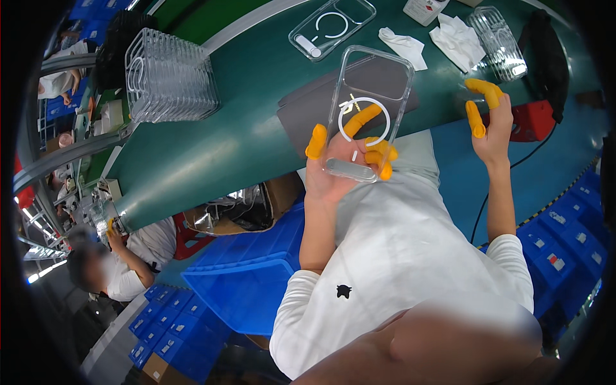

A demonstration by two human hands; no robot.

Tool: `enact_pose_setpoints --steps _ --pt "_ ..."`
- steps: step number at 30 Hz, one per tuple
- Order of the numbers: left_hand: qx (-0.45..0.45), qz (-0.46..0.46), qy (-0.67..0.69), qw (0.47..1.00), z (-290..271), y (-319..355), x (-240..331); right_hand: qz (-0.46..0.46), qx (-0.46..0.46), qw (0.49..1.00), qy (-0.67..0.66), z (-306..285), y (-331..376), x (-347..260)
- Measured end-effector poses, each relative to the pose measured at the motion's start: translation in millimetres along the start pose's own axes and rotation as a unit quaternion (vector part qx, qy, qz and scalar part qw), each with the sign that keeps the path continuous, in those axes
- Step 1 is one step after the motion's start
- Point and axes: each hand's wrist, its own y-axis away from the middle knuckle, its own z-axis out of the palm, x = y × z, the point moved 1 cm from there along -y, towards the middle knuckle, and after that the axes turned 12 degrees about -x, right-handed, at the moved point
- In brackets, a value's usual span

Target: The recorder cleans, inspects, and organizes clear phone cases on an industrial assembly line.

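My left hand, with yellow finger cots on its fingers, holds up a clear phone case. The case carries a white ring and a short white bar, and my fingers show through it. A pale strip crosses its lower end. Off to the right, my right hand hovers by the table's near edge, thumb and forefinger in yellow cots and apart. Something small and see-through by its fingertips is too faint to make out. Behind the held case lies a dark grey mat on the green table.
Another clear case lies farther back. Clear cases stand stacked at left and at far right. Crumpled white wipes lie near a white container. Below the table are a cardboard box and a blue bin. A co-worker sits at left.
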Motion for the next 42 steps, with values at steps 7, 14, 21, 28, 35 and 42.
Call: enact_pose_setpoints --steps 7,14,21,28,35,42 --pt "0.022 -0.033 -0.083 0.996 8.7 1.1 -0.9 -0.044 -0.072 0.926 -0.369 17.0 -63.5 -64.5" --pt "0.275 0.069 -0.242 0.928 22.8 24.4 28.1 0.063 -0.139 0.909 -0.387 55.4 -72.4 -71.5" --pt "0.359 0.144 -0.689 0.613 24.5 41.0 53.1 0.083 -0.05 0.981 -0.167 89.6 -64.8 -66.3" --pt "0.225 0.069 -0.916 0.325 13.7 20.7 46.9 0.061 -0.02 0.998 -0.018 67.2 -86.7 -49.7" --pt "0.228 0.056 -0.92 0.313 2.8 18.1 46.3 0.039 -0.105 0.992 0.063 88.0 -122.6 -26.6" --pt "0.236 0.07 -0.913 0.326 -1.9 18.4 47.6 0.043 -0.081 0.995 0.031 73.3 -125.7 -30.1"
